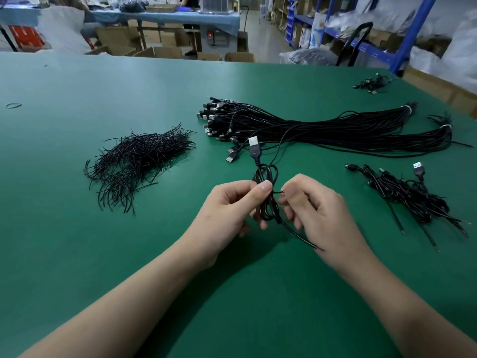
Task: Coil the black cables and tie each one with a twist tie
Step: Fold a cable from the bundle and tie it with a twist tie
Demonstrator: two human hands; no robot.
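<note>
Twist ties (139, 161) left, cable bundle (322, 127) behind, coiled cables (407, 195) right

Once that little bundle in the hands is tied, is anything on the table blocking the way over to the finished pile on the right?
Nothing visible does. The coiled cable is held by the left hand and right hand above the green table. Between it and the pile of tied cables there is only bare tabletop.
</note>
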